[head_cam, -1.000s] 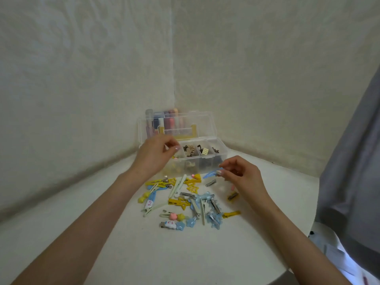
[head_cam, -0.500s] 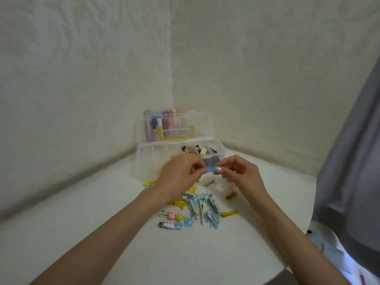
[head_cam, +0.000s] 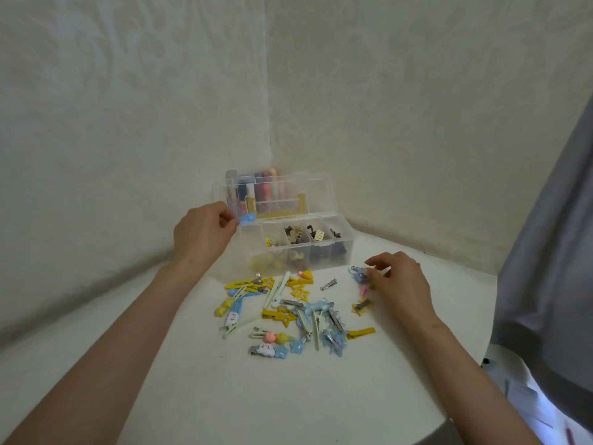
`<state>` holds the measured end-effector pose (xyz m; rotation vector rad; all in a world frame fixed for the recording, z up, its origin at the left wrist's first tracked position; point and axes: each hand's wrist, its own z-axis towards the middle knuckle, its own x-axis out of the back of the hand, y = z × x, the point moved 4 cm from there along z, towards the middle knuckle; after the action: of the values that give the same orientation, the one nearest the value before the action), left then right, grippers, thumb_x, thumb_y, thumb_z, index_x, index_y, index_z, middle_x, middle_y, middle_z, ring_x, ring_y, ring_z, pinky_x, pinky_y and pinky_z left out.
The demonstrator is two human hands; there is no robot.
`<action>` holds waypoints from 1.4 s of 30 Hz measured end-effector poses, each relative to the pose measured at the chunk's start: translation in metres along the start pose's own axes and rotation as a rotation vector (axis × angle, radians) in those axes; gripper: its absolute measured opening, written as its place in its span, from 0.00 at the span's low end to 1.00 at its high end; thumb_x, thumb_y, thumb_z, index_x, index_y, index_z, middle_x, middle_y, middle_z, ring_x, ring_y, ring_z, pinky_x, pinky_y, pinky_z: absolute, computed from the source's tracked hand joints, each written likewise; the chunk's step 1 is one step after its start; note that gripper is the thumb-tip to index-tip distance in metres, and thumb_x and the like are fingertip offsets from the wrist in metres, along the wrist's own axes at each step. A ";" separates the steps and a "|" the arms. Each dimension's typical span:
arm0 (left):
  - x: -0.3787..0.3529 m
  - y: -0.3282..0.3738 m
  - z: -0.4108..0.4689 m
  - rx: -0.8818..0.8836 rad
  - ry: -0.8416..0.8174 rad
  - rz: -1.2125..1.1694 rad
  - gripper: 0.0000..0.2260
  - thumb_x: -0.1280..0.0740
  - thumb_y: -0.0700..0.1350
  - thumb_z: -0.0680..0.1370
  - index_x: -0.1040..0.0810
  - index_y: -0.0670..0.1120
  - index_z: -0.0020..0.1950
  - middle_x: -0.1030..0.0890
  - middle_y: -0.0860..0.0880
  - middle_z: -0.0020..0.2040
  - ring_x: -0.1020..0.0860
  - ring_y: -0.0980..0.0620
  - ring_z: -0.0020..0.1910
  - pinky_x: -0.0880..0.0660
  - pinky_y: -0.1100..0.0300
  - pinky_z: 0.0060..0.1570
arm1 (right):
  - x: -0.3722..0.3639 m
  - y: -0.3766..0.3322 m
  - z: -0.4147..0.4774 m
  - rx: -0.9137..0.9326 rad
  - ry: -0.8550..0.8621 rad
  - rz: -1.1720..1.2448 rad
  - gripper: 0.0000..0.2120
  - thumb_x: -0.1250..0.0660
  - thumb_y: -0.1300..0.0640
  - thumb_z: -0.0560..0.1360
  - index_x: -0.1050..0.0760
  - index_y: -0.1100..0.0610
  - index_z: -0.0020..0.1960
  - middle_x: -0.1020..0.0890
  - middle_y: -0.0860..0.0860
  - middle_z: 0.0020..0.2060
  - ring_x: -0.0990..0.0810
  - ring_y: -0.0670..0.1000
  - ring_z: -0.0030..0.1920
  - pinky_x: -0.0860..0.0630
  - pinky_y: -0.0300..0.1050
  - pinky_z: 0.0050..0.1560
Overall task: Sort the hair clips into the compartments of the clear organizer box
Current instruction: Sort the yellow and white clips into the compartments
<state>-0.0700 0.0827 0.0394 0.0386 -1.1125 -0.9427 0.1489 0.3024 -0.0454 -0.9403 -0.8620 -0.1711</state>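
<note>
The clear organizer box stands open at the back of the white table, its lid upright, with brown and yellow clips in its compartments. My left hand pinches a blue hair clip just above the box's left end. Lower at the right of the pile, my right hand curls its fingers round a light blue clip with a metal clasp. A pile of yellow, blue and white hair clips lies on the table in front of the box.
Several coloured tubes stand behind the box lid in the wall corner. The rounded table edge runs at the lower right. Grey fabric hangs at the right side. A yellow clip lies apart at the pile's right.
The blue clip passed from my right hand to my left, which carried it up and left over the box. My right hand dropped to the table and took hold of another clip.
</note>
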 end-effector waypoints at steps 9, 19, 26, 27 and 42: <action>-0.008 -0.004 -0.001 0.004 -0.049 0.052 0.05 0.35 0.46 0.76 0.21 0.47 0.47 0.18 0.48 0.46 0.23 0.45 0.49 0.32 0.57 0.41 | -0.016 -0.029 -0.013 0.218 -0.238 0.092 0.06 0.32 0.55 0.73 0.20 0.48 0.50 0.24 0.45 0.44 0.26 0.48 0.46 0.31 0.39 0.45; -0.020 0.009 -0.013 -0.104 0.006 0.061 0.04 0.37 0.42 0.76 0.22 0.46 0.46 0.19 0.49 0.44 0.23 0.48 0.45 0.34 0.57 0.37 | -0.001 -0.032 -0.014 0.184 -0.087 0.293 0.09 0.35 0.63 0.74 0.20 0.52 0.46 0.20 0.46 0.44 0.24 0.42 0.41 0.32 0.32 0.40; -0.019 0.017 -0.016 -0.148 -0.019 0.023 0.03 0.35 0.45 0.76 0.23 0.47 0.45 0.21 0.52 0.42 0.29 0.55 0.40 0.37 0.60 0.34 | 0.011 -0.025 -0.016 0.076 -0.006 0.347 0.08 0.36 0.61 0.75 0.20 0.52 0.46 0.22 0.42 0.40 0.24 0.44 0.42 0.29 0.37 0.42; -0.020 0.020 -0.018 -0.164 -0.028 0.016 0.03 0.35 0.45 0.76 0.23 0.47 0.45 0.21 0.53 0.41 0.29 0.55 0.40 0.38 0.61 0.33 | 0.012 -0.023 -0.015 0.053 -0.020 0.331 0.07 0.36 0.60 0.75 0.20 0.52 0.46 0.22 0.42 0.40 0.24 0.45 0.43 0.28 0.39 0.43; -0.024 0.054 -0.038 -0.383 -0.123 -0.091 0.02 0.35 0.44 0.76 0.23 0.49 0.45 0.25 0.57 0.40 0.31 0.57 0.41 0.34 0.62 0.39 | -0.002 -0.037 -0.007 0.083 -0.365 -0.069 0.02 0.28 0.56 0.70 0.20 0.53 0.41 0.21 0.46 0.37 0.24 0.46 0.43 0.29 0.40 0.43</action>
<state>-0.0100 0.1165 0.0286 -0.2864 -1.0321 -1.2394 0.1338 0.2741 -0.0257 -0.8768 -1.2299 -0.0216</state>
